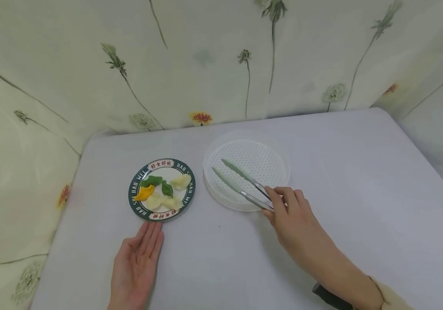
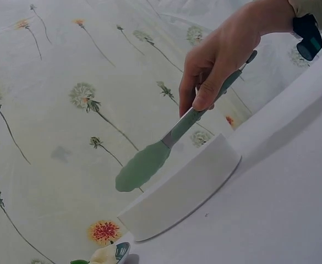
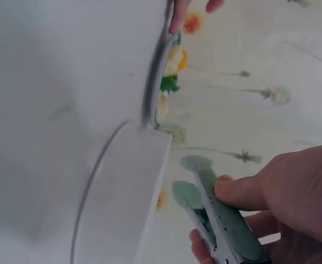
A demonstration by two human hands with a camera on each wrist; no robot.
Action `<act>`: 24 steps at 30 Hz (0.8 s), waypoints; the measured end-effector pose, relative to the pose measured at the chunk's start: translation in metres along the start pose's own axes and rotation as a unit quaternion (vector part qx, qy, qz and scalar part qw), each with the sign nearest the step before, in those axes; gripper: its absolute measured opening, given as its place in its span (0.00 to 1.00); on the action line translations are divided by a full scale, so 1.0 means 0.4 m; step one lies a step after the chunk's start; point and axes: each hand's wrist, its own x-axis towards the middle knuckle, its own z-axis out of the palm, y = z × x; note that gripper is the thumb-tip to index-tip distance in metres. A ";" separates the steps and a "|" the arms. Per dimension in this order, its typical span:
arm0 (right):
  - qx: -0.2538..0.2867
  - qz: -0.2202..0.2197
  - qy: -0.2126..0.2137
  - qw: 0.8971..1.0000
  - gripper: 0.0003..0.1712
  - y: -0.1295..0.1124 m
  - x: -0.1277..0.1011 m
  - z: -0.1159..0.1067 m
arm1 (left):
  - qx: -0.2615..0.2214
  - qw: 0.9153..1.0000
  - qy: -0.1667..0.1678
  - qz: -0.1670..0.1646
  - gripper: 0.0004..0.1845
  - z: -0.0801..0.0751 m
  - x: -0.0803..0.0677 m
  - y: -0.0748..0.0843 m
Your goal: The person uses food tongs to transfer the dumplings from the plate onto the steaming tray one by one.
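Tongs [image 1: 249, 197] clasped in right hand [image 1: 293, 219], tips parted above white perforated tray [image 1: 241, 150] near tabletop's [image 1: 361, 172] far edge; left hand [image 1: 138, 262] flat, holding nothing, fingertips at plate [image 1: 188, 200] toward left edge, where an accidental bump could probably spill the food pieces [image 1: 180, 181].

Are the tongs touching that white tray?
Apart: the left wrist view shows the tongs above the tray, with the patterned backdrop visible in the gap between them.

A pale backdrop [image 1: 206, 77] printed with long-stemmed dandelions [image 1: 334, 93] and orange-red blooms [image 1: 201, 118] rises behind a white, round-cornered tabletop [image 1: 221, 262] in soft light.
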 end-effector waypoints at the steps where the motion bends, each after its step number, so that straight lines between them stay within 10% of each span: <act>1: 0.003 -0.003 -0.004 1.000 0.37 -0.007 0.003 0.002 | 0.000 1.000 0.000 0.001 0.32 0.000 -0.001 0.001; 24: 0.005 -0.053 -0.122 0.991 0.28 -0.125 0.066 0.086 | -0.005 1.000 -0.013 0.006 0.32 0.000 -0.003 0.000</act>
